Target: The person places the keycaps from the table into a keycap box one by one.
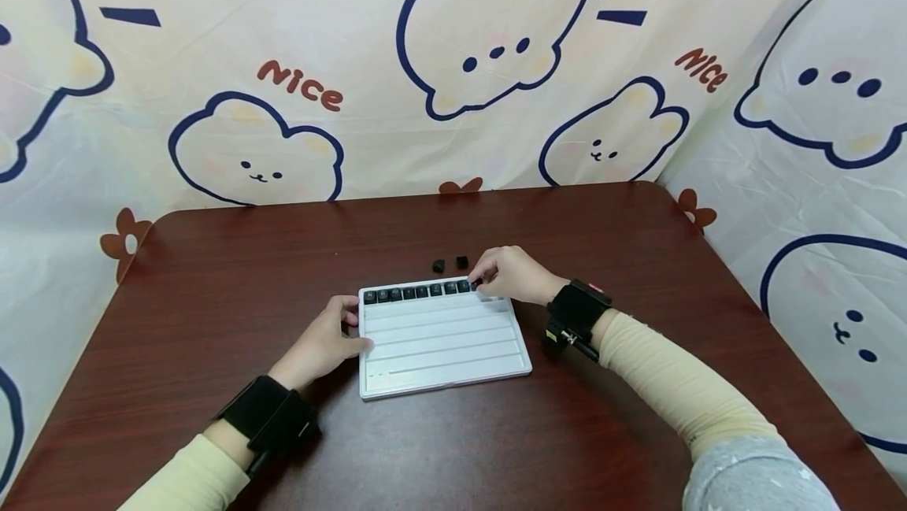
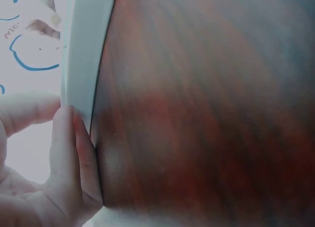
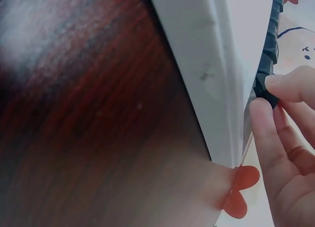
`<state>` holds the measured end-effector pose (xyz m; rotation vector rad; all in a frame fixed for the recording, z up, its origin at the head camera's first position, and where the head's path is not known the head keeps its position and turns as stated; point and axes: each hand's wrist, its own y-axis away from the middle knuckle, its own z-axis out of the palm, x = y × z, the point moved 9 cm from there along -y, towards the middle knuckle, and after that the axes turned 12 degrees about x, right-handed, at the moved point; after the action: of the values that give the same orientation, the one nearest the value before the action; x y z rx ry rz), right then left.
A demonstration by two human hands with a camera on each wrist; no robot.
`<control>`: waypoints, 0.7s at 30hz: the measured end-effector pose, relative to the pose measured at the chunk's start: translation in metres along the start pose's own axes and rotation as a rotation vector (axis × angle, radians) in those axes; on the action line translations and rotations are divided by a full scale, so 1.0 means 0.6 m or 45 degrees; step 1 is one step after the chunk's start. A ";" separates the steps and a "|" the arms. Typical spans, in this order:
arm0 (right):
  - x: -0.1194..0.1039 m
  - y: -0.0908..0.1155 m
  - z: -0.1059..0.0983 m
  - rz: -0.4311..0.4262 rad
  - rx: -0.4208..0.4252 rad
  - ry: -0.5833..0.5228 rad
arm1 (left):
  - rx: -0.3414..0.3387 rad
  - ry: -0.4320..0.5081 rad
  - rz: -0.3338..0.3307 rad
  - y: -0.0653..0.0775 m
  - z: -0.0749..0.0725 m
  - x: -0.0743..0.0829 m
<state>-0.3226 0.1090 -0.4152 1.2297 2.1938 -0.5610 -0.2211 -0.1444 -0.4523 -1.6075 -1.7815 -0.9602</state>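
Note:
A white rectangular tray with ridged rows lies on the table, a line of black keycaps along its far row. My left hand holds the tray's left edge, thumb on the top rim and fingers against the side; the left wrist view shows this edge between thumb and fingers. At the far right corner, my right hand pinches a black keycap between thumb and finger, at the end of the row. Whether that keycap is fully seated cannot be told. Beyond the tray lie two loose keycaps, one rounded-looking keycap and another keycap.
The dark wooden table extends around the tray on all sides. A patterned cloth hangs behind the table's far edge and along its sides. Each wrist carries a black strap, such as the right wrist strap.

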 end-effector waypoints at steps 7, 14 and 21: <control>-0.001 0.000 0.003 0.022 0.006 -0.006 | -0.001 0.011 0.002 0.000 -0.001 0.002; -0.006 -0.002 0.001 -0.006 0.023 0.042 | 0.000 0.015 0.004 -0.001 -0.002 0.001; -0.005 -0.002 0.000 -0.024 0.021 0.074 | -0.001 0.022 0.001 0.000 -0.002 0.002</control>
<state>-0.3222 0.1067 -0.4134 1.2495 2.2556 -0.5585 -0.2213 -0.1449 -0.4508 -1.5955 -1.7693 -0.9713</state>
